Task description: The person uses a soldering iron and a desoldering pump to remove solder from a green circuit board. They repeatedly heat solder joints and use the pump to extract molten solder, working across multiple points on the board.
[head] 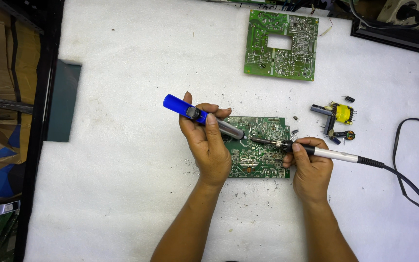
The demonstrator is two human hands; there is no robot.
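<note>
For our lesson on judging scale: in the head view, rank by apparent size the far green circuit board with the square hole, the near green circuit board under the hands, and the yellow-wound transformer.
1. Far green circuit board
2. Near green circuit board, partly covered, so close
3. Yellow-wound transformer

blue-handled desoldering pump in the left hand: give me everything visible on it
The desoldering pump is a slim tube: a bright blue plunger end at upper left, a dark collar, then a grey metallic barrel that tapers to a nozzle. It lies tilted, nozzle down-right, over the green circuit board. The left hand grips it mid-body, thumb along the barrel. Its nozzle meets the tip of the soldering iron, held by the right hand.
</note>
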